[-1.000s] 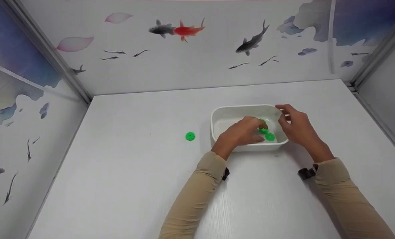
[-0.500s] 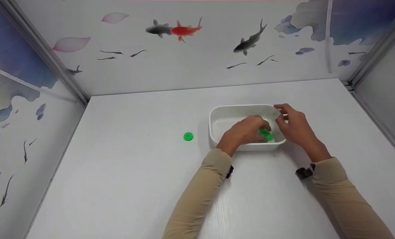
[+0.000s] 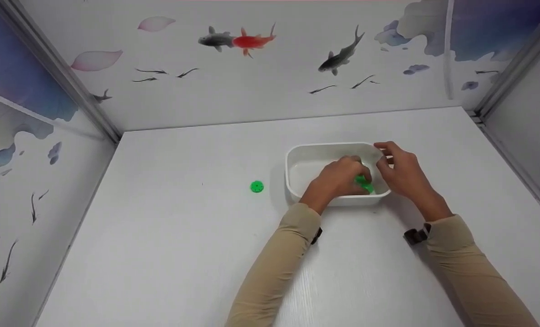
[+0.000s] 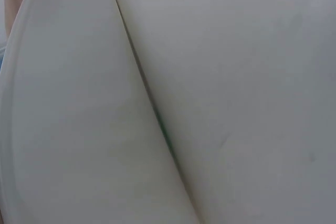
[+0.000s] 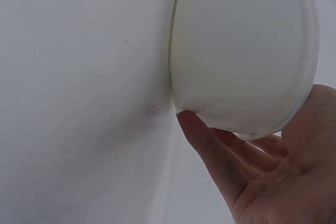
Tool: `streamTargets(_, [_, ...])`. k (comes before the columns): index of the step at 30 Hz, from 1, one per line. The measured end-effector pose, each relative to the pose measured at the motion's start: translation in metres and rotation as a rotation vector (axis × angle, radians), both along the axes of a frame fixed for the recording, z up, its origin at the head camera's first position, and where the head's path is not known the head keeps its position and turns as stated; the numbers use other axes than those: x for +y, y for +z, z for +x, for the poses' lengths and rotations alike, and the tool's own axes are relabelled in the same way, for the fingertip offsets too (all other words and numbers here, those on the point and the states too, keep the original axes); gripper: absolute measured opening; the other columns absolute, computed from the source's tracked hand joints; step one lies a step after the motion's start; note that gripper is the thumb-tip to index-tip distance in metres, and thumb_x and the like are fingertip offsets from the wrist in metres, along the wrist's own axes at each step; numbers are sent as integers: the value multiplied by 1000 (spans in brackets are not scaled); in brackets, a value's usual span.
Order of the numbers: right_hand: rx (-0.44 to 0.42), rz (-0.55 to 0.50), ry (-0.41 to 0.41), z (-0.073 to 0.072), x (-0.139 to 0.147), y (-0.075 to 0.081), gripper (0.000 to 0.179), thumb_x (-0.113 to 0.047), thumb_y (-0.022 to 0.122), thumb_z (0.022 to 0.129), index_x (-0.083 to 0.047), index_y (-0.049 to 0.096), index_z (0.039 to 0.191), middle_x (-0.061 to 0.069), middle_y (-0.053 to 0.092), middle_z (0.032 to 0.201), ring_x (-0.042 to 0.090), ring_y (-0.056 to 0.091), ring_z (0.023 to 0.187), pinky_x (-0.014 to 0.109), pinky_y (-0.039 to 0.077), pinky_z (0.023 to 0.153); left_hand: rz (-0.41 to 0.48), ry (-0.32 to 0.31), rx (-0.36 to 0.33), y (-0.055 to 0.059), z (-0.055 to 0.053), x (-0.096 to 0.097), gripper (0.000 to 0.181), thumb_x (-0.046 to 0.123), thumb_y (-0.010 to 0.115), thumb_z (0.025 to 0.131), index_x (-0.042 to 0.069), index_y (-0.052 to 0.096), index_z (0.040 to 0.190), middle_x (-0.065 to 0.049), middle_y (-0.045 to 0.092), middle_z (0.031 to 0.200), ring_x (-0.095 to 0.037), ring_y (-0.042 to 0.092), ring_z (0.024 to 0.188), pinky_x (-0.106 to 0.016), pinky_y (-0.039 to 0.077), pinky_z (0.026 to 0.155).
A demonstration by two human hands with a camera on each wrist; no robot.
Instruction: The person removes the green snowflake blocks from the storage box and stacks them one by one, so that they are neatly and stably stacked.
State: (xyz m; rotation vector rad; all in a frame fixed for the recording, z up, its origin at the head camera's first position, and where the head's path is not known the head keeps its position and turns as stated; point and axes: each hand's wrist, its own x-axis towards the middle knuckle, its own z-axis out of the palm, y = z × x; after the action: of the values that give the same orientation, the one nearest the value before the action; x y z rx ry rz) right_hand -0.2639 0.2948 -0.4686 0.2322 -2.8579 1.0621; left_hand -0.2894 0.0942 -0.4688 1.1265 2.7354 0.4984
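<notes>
Fingers of the left hand [image 3: 340,176] curl over green pieces [image 3: 364,185] inside the white tub [image 3: 351,201], grip unclear; the right hand [image 3: 403,172] grips its right rim. Green disc [image 3: 257,186] lies beyond the left edge, tabletop [image 3: 183,227] around it.

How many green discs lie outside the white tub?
1 in view: the green disc on the table, left of the tub. The left hand partly hides green pieces inside.

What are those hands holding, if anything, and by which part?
The right hand holds the white box by its right end. The left hand reaches to green pieces inside; whether it grips any cannot be told.
</notes>
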Motion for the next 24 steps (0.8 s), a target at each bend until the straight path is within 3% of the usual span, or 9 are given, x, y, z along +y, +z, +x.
streamTargets(10, [10, 4, 1, -1, 1, 0, 47, -13, 47, 109, -4, 50, 155, 31, 63, 146, 52, 66, 128, 69, 54, 108, -50, -34, 64, 0, -1, 1, 33, 43, 82, 97, 21, 82, 123, 6, 70, 127, -15, 58, 123, -28, 49, 109])
streamTargets(18, [-10, 7, -10, -1, 0, 0, 47, -12, 49, 110, -5, 50, 156, 30, 62, 148, 51, 65, 129, 69, 53, 110, -48, -38, 88, 0, -2, 0, 33, 44, 82, 97, 21, 82, 120, 6, 72, 124, -16, 60, 120, -31, 51, 106])
streamTargets(21, [-21, 7, -13, -1, -1, 0, 47, -13, 49, 110, -5, 49, 157, 30, 61, 149, 51, 64, 130, 69, 52, 111, 0, -35, 58, 2, -2, -2, 32, 39, 82, 97, 16, 80, 120, 4, 74, 120, -15, 62, 114, -28, 53, 102])
streamTargets(24, [-21, 9, -15, -1, -1, 0, 47, -13, 48, 110, -6, 49, 157, 30, 61, 149, 51, 64, 130, 69, 52, 111, 74, -35, -20, 3, -2, -7, 29, 30, 82, 98, 10, 76, 119, 1, 75, 116, -11, 63, 105, -22, 53, 94])
